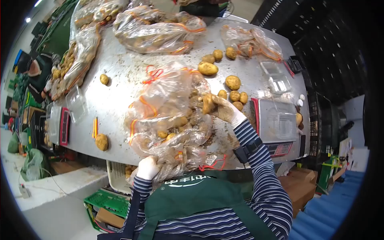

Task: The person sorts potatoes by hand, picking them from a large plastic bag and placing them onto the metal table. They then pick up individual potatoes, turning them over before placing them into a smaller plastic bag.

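Observation:
A large clear plastic bag (166, 90) with orange-red drawstrings lies in front of me, with potatoes (170, 136) showing through it. My left hand (148, 167), in a white glove, is closed on the bag's near edge. At the bag's right side is my right hand (221, 109), its glove stained brown and its fingers curled together; I cannot tell what is in them. Just beyond that hand, several loose potatoes (233, 83) are grouped on the metal table (116, 116).
More bags of potatoes (154, 34) lie along the far side. On the right stands a scale (276, 120) with a clear tray on it; another scale (64, 126) is at the left edge. A person (38, 76) works at the far left. A white crate (116, 176) sits below the near edge.

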Demonstrator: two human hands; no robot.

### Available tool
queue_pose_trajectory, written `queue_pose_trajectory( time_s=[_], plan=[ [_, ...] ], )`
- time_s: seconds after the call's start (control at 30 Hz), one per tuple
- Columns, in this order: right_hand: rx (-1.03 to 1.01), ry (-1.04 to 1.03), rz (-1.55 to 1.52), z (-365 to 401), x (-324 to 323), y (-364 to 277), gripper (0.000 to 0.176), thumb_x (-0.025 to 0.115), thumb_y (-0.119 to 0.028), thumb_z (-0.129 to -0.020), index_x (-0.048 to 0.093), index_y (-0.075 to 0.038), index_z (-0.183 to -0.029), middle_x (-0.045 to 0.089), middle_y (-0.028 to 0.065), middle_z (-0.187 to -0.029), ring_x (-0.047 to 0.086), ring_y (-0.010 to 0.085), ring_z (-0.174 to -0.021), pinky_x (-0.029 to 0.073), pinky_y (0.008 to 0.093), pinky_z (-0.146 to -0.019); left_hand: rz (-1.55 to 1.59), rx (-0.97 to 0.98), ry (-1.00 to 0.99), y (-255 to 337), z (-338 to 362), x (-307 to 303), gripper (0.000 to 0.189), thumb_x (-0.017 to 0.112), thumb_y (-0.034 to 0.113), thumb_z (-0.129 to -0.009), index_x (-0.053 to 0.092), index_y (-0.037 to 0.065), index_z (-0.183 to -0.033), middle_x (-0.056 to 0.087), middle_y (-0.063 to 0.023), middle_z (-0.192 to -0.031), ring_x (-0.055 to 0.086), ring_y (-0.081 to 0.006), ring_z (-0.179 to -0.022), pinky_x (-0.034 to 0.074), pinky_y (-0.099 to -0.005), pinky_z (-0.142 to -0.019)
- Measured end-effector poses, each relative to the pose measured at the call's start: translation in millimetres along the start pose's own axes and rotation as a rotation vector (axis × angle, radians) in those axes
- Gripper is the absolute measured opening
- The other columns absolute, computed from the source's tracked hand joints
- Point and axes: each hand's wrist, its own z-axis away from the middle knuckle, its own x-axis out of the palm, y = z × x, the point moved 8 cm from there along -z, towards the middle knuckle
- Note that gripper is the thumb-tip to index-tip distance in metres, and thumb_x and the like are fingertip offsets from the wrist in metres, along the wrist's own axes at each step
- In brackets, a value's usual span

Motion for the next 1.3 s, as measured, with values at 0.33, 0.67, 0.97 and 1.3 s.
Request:
queue_pose_trajectory(
  time_s=[0.33,0.67,0.97,1.3],
  plan=[
    [-0.366,-0.039,0.211,56.3,60.2,-39.7,0.059,0.041,-0.049,-0.098,0.04,-0.004,-0.137,0.054,0.0101,-0.125,0.051,0.0218,-0.119,0.036,0.0391,-0.106,0.866,-0.047,0.277,-44.0,12.9,-131.8,0.032,0.052,0.008,-0.085,0.06,-0.004,-0.114,0.067,-0.0125,-0.107,0.063,-0.0219,-0.098,0.047,-0.0317,-0.089],
    [-0.229,-0.103,-0.149,59.3,124.6,-21.7,0.059,0.04,-0.041,-0.099,0.029,-0.005,-0.144,0.039,0.0137,-0.142,0.038,0.026,-0.131,0.029,0.043,-0.112,0.947,0.118,0.456,27.3,-26.5,-134.6,0.06,0.054,0.051,-0.091,0.062,-0.004,-0.113,0.067,-0.0115,-0.103,0.062,-0.0152,-0.09,0.05,-0.0307,-0.079],
    [-0.113,-0.063,0.049,53.5,152.5,12.9,0.062,0.059,-0.023,-0.093,0.028,-0.004,-0.143,0.045,0.012,-0.134,0.048,0.0195,-0.121,0.043,0.0345,-0.098,1.752,0.113,0.22,76.6,-35.8,-89.4,0.046,0.051,0.031,-0.095,0.048,-0.004,-0.126,0.061,-0.0101,-0.112,0.062,-0.0183,-0.096,0.05,-0.0317,-0.086],
    [-0.442,0.09,0.699,42.3,176.7,44.2,0.062,0.072,-0.026,-0.084,0.043,0.002,-0.131,0.048,0.0155,-0.127,0.05,0.0244,-0.118,0.041,0.0337,-0.099,1.727,0.197,0.323,44.3,-46.8,-37.5,0.044,0.046,0.025,-0.098,0.042,-0.004,-0.132,0.055,-0.0153,-0.126,0.058,-0.0227,-0.109,0.05,-0.0334,-0.092]
  ],
)
